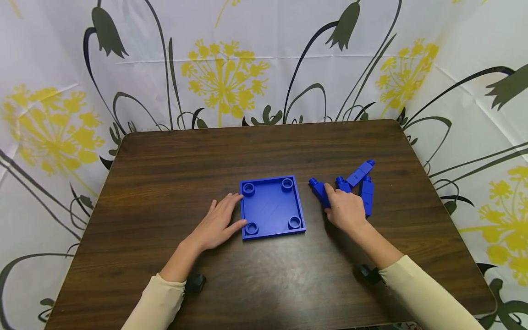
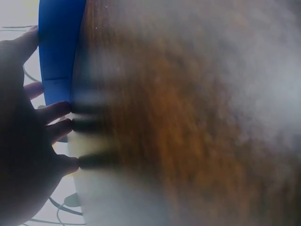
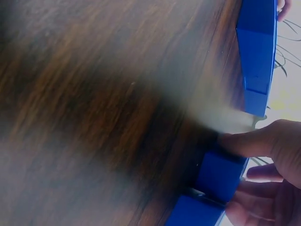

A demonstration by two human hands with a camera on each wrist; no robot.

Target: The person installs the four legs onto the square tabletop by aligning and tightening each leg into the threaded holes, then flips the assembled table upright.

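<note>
On the table [image 1: 268, 284], the blue tray [image 1: 270, 201] is probably being left free to skid or turn, should more pressure be put on one side than on the other. Its left edge is being touched by the left hand [image 1: 220, 220], whose fingers are being held straight and apart; no firm clasp is being given, so steadiness might be lost. To the right of the tray, a blue block [image 1: 318, 190] is being pinched by the right hand [image 1: 346, 208], its thumb and fingers being set narrowly about it; a slip or a twist could be caused by an off-centre grip. Farther right of the tray, three more blocks [image 1: 366, 196] are being crowded close about that hand, one being partly hidden by it, and could be knocked askew by a low sideways sweep.

Well beyond the tray, a creased white cloth [image 1: 264, 91] is being brightened by printed yellow and grey-green flowers. Beneath the tray, dark wood grain is being shown by the table, with a soft sheen. The flat square floor of the tray, seemingly plastic, is being bounded by a raised rim. Squared, elongated bodies are being shown by the blocks, the visible ends being tipped with rounded knobs [image 1: 371, 162]. Inside the tray's four corners, hollow round rings [image 1: 294, 222] are being displayed.
</note>
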